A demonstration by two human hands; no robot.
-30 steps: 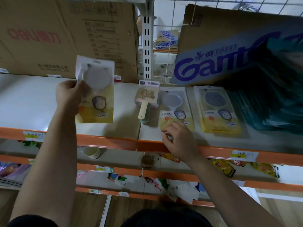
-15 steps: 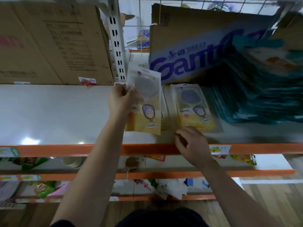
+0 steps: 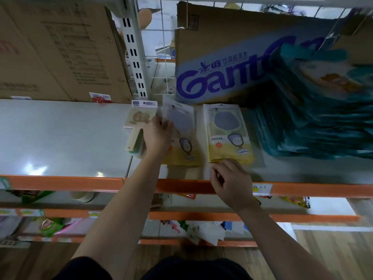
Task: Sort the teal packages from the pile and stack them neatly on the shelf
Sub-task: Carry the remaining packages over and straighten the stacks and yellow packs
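On the white shelf (image 3: 60, 138), the left hand (image 3: 157, 136) grips a yellow hand-mirror package (image 3: 185, 138) by its left edge, while the right hand (image 3: 232, 182) curls its fingers at the near edge of the neighbouring yellow stack (image 3: 228, 134), though I cannot tell if it pinches anything, and the teal packages (image 3: 314, 118) lie piled at the right.

Orange-edged shelves (image 3: 60, 183) stand on a wooden floor (image 3: 323, 251), wire mesh (image 3: 159, 37) behind them.

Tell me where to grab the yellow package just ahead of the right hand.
Pinch the near short edge of the yellow package, coming from the shelf front. It lies flat on a small stack, lengthwise front to back, so that edge is probably raised and sits closest to the right hand.
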